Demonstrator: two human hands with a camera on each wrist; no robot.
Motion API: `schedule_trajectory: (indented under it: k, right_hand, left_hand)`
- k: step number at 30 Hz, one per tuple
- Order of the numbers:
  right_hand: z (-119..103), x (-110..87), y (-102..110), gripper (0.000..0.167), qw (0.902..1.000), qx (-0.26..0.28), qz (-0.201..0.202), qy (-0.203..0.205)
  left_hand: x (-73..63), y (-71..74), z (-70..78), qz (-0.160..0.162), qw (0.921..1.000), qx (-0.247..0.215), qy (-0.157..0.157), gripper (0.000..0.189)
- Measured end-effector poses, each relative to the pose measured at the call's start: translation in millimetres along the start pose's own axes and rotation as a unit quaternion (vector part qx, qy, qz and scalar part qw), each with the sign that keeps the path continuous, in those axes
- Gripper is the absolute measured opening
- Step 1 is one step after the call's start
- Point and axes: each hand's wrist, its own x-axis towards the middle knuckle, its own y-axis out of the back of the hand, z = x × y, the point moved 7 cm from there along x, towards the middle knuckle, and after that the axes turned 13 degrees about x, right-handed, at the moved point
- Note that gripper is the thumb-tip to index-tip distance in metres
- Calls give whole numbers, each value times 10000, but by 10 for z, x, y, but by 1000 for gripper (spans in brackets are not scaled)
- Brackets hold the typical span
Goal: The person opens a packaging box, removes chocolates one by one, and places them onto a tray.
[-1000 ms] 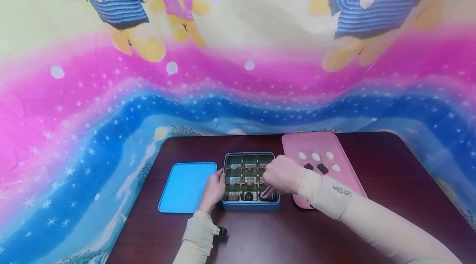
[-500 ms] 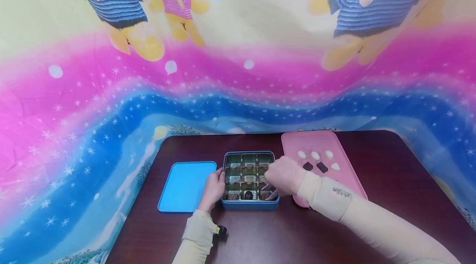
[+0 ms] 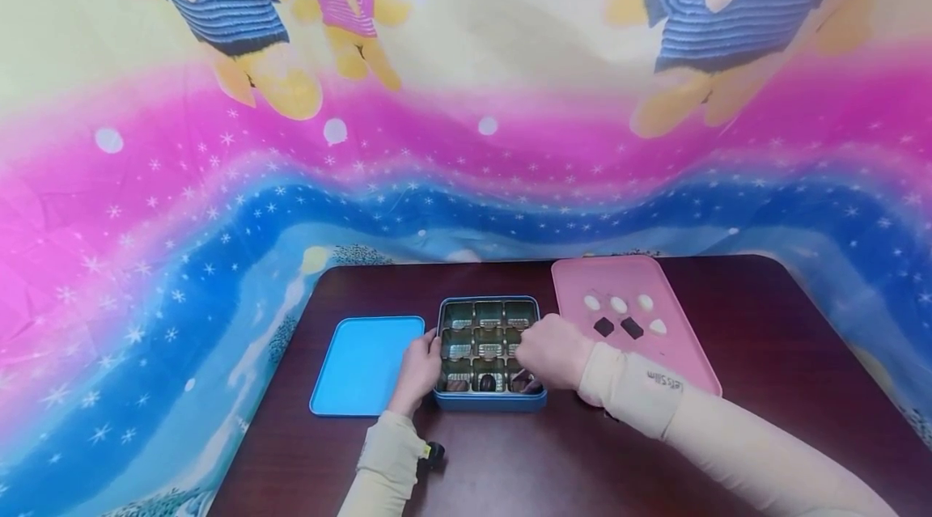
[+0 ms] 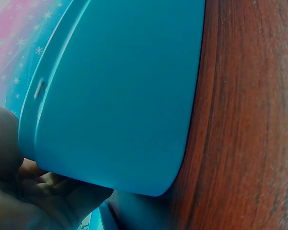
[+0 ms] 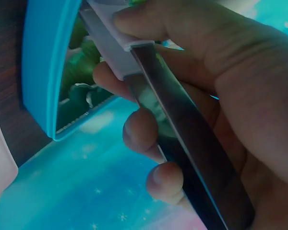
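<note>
A blue square tin (image 3: 489,402) with a gold divided insert stands in the middle of the table. My left hand (image 3: 417,371) holds it at the left side; in the left wrist view the thumb is by the rim and the fingers lie along the wall. My right hand (image 3: 555,351) grips metal tongs (image 5: 182,124) with pale lilac tips, which reach into the front right compartment. A brown chocolate (image 3: 520,384) there is partly hidden by the tongs and hand. Along the front row, a brown chocolate (image 3: 456,385) lies at left and a dark round chocolate (image 3: 487,382) in the middle.
Left of the tin lies a blue lid (image 3: 364,367) on the dark wooden table (image 3: 502,460). At right, a pink tray (image 3: 610,274) bears several white and dark chocolates (image 3: 632,328). A printed cloth (image 3: 466,96) hangs behind the table.
The tongs' tips came together at first, then spread apart inside the front right compartment. My right hand and forearm have shifted slightly lower. My left hand stays at the tin.
</note>
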Motion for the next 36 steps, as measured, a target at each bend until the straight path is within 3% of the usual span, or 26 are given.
schedule_trajectory:
  k: [8, 13, 26, 31, 36]
  right_hand:
    - [104, -96, 204, 22, 9993, 338, 131, -55]
    - [205, -189, 340, 22, 9967, 731, 131, -318]
    - [660, -541, 623, 16, 9828, 1584, 585, -746]
    - [890, -718, 645, 15, 9770, 1751, 672, -1012]
    - [1132, -890, 545, 19, 9633, 2164, 528, -1496]
  left_hand:
    - [-12, 4, 13, -70, 9999, -24, 77, 45]
    - [-14, 5, 12, -76, 9999, -12, 93, 45]
    - [-1, -8, -9, -16, 9999, 130, 57, 43]
    - [5, -2, -1, -6, 9998, 168, 62, 43]
    - [1, 2, 2, -20, 9999, 148, 72, 43]
